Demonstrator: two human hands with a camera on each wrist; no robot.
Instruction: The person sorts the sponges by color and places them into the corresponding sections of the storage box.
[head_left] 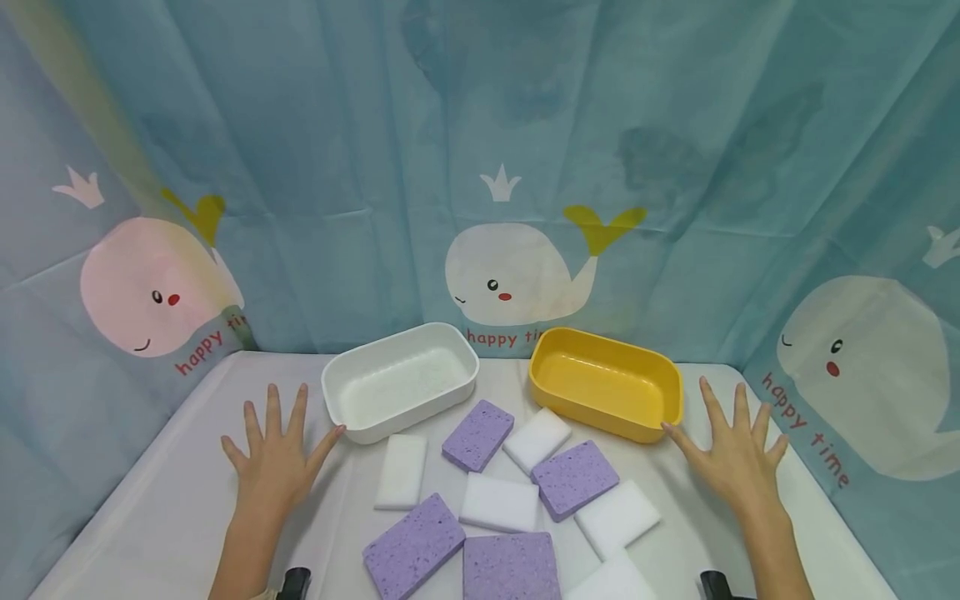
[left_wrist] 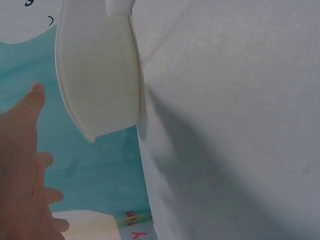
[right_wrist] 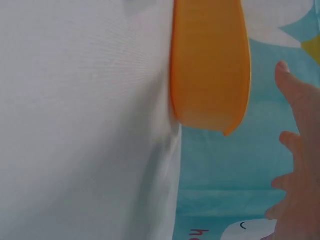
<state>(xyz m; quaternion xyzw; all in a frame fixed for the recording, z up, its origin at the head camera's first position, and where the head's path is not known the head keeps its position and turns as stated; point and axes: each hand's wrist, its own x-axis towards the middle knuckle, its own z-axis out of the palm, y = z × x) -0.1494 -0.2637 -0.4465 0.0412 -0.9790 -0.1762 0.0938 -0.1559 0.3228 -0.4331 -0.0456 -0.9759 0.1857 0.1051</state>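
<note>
My left hand [head_left: 276,467] is spread above the left of the table, fingers straight and holding nothing. Its thumb tip appears close to the white tray [head_left: 352,421]; in the left wrist view a gap shows between them. On the other side my right hand [head_left: 738,458] is spread the same way, its thumb pointing at the yellow tray [head_left: 600,414]. The right wrist view shows that thumb apart from the tray. Between the hands lie several purple sponges, one [head_left: 415,546] at the left front, and several white sponges, one [head_left: 401,472] nearest the white tray.
Both trays stand at the back of the white-covered table [head_left: 172,500], with nothing visible inside. Behind and beside it hangs a blue curtain [head_left: 337,250] with whale prints. Some purple and white sponges touch or overlap; the frontmost run past the picture's lower edge.
</note>
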